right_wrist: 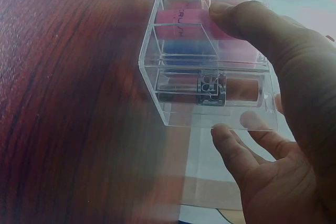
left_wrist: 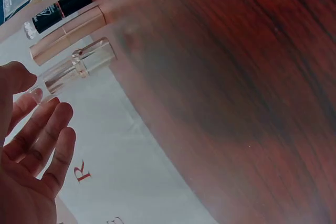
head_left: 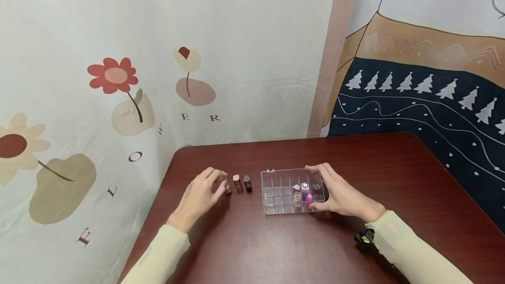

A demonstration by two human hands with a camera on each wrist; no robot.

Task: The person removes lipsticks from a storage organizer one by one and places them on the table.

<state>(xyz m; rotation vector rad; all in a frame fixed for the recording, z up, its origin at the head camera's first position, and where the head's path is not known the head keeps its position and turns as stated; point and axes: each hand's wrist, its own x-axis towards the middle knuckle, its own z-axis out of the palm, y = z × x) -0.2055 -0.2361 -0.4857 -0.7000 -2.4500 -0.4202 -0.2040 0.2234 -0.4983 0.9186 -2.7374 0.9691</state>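
My left hand [head_left: 199,192] is at the left, its thumb and forefinger at the top of a clear lipstick tube [left_wrist: 81,65] standing on the table. Whether the fingertips touch it is hard to tell. Beside that tube stand a rose-gold lipstick [head_left: 237,183] and a black tube with a clear top [head_left: 247,184]. With my right hand [head_left: 339,192] I hold the right end of a clear divided box [head_left: 276,213], thumb at the near side and fingers at the far side. Several tubes, including a pink one [right_wrist: 181,23] and a dark-banded one [right_wrist: 212,88], stand in its right compartments.
The box's left compartments show bare clear dividers. A dark red wooden table [head_left: 252,249] lies under everything. Behind it hangs a pale cloth with printed flowers [head_left: 252,56], and to the right a dark blue cloth with white trees [head_left: 414,100].
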